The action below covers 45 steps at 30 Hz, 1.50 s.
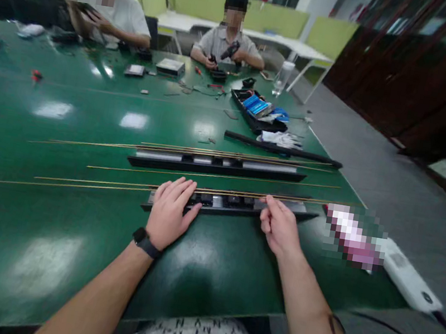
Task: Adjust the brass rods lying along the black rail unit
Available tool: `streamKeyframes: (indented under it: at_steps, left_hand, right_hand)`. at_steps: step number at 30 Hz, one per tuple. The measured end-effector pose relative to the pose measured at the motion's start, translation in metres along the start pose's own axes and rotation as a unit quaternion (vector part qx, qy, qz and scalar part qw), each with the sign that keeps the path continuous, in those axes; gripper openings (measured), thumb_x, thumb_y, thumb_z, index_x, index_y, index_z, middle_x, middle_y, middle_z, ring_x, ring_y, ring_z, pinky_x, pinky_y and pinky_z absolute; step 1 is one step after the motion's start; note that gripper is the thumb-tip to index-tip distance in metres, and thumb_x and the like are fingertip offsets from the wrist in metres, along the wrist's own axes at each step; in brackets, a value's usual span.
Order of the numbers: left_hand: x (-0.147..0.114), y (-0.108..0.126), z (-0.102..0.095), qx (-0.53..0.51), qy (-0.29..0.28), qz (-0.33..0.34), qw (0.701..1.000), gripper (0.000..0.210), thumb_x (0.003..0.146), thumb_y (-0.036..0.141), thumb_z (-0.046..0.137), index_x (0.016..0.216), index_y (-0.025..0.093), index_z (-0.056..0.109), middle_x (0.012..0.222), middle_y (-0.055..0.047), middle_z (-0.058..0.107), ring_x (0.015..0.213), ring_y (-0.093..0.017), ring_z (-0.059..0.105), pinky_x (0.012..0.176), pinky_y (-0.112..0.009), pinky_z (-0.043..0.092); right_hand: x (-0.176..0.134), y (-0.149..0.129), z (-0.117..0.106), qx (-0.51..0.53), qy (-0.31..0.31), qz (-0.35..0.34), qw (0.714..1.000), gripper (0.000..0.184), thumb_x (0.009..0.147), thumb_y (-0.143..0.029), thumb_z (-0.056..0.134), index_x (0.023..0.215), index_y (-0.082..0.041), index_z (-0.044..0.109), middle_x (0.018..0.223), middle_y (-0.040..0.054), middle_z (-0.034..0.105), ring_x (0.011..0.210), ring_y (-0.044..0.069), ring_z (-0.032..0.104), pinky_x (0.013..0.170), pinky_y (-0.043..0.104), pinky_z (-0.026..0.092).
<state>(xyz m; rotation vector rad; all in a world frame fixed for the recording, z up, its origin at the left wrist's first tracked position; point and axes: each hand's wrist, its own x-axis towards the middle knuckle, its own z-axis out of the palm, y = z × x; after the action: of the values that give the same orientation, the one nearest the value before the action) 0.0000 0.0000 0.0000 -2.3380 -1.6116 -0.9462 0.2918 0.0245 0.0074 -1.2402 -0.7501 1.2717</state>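
A long black trough-like rail (226, 211) with a silvery inside and black blocks lies in front of me, with thin brass-coloured rods (97, 186) running along and over it. Across the rail's left part, my left hand (172, 207) rests palm down, its fingers stretched out and the thumb apart on the near side. At the right part, my right hand (279, 225) is closed, thumb and forefinger pinched at a thin rod above the rail. A second such rail (214, 169) lies just beyond, with more rods along its far edge and one single rod (138, 169) between the two.
Beyond lie a black foam-like tube (285, 150), white gloves (280, 139) and a black tray (252, 116) with blue packets. A white power strip (409, 275) sits at the right edge. Two people sit across the green table (67, 244), one holding a power drill (230, 51).
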Motion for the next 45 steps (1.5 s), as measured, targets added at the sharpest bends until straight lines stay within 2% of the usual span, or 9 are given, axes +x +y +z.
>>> streamKeyframes:
  at_steps: [6,10,15,20,24,29,33,37,45]
  left_hand:
    - [0.0013,0.002,0.0002,-0.016,0.002,-0.006,1.0,0.045,0.1,0.039,0.061,0.142,0.022,0.059,0.14,-0.011,0.068,0.138,-0.031,0.058,0.119,-0.05,0.036]
    - [0.0011,0.0014,0.0003,-0.018,0.003,-0.006,1.0,0.046,0.1,0.038,0.061,0.143,0.022,0.059,0.14,-0.011,0.068,0.138,-0.031,0.057,0.118,-0.051,0.036]
    - [-0.0002,-0.0003,0.0018,-0.018,0.004,-0.005,1.0,0.047,0.099,0.038,0.062,0.144,0.022,0.058,0.14,-0.011,0.068,0.139,-0.031,0.057,0.119,-0.051,0.036]
    - [-0.0005,0.0002,0.0023,-0.021,0.003,-0.006,1.0,0.048,0.099,0.038,0.062,0.144,0.022,0.058,0.142,-0.011,0.067,0.139,-0.031,0.057,0.119,-0.051,0.036]
    - [-0.0001,0.0009,0.0012,-0.021,0.004,-0.008,1.0,0.047,0.099,0.038,0.062,0.144,0.022,0.058,0.142,-0.011,0.067,0.139,-0.031,0.056,0.119,-0.051,0.036]
    - [0.0008,0.0021,-0.0003,-0.018,0.003,-0.007,1.0,0.046,0.099,0.038,0.062,0.143,0.021,0.059,0.141,-0.011,0.068,0.138,-0.03,0.057,0.119,-0.051,0.036]
    - [0.0008,0.002,-0.0002,-0.017,0.005,-0.004,1.0,0.046,0.1,0.038,0.062,0.143,0.022,0.059,0.14,-0.011,0.068,0.138,-0.031,0.058,0.118,-0.051,0.037]
    - [0.0006,0.0014,0.0001,-0.017,0.006,-0.004,1.0,0.046,0.099,0.038,0.062,0.142,0.021,0.059,0.14,-0.011,0.068,0.138,-0.03,0.057,0.119,-0.051,0.036]
    - [0.001,0.0014,-0.0005,-0.022,0.001,-0.008,1.0,0.047,0.099,0.038,0.062,0.144,0.022,0.059,0.141,-0.012,0.068,0.139,-0.031,0.057,0.119,-0.052,0.036]
  right_hand:
    - [-0.0025,-0.0012,-0.0001,0.037,0.043,-0.007,0.998,0.046,0.076,-0.058,0.084,0.088,-0.019,0.064,0.047,-0.006,0.055,0.028,0.005,0.034,0.03,0.016,0.022]
    - [-0.0032,-0.0021,0.0007,0.008,0.012,0.002,1.0,0.048,0.074,-0.057,0.087,0.089,-0.017,0.066,0.049,-0.0039,0.058,0.029,0.004,0.036,0.03,0.015,0.021]
    - [-0.0026,-0.0031,0.0006,0.041,0.046,0.003,0.998,0.044,0.077,-0.056,0.084,0.089,-0.019,0.064,0.048,-0.0057,0.055,0.029,0.005,0.034,0.03,0.015,0.021]
    - [-0.004,-0.0047,0.0012,0.018,0.015,0.01,1.0,0.044,0.076,-0.053,0.086,0.091,-0.017,0.067,0.05,-0.0038,0.058,0.03,0.004,0.035,0.03,0.015,0.022]
    - [-0.0037,-0.006,0.0016,0.044,0.048,0.016,0.998,0.043,0.078,-0.056,0.083,0.089,-0.018,0.064,0.048,-0.0048,0.056,0.029,0.005,0.034,0.03,0.016,0.022]
    - [-0.0033,-0.0042,0.0012,0.018,0.015,0.008,1.0,0.044,0.077,-0.054,0.085,0.09,-0.017,0.066,0.049,-0.0038,0.057,0.03,0.004,0.034,0.03,0.015,0.022]
    - [-0.0033,-0.0031,0.0008,0.032,0.036,0.006,0.999,0.042,0.08,-0.057,0.081,0.088,-0.019,0.064,0.048,-0.0047,0.056,0.029,0.005,0.033,0.03,0.015,0.021]
    - [-0.004,-0.004,0.0011,0.021,0.014,0.003,1.0,0.042,0.078,-0.054,0.084,0.09,-0.018,0.065,0.049,-0.0045,0.056,0.03,0.004,0.034,0.03,0.015,0.021]
    - [-0.0053,-0.0064,0.0025,0.016,0.017,0.005,1.0,0.044,0.077,-0.056,0.085,0.09,-0.018,0.065,0.048,-0.005,0.056,0.03,0.004,0.034,0.03,0.016,0.021]
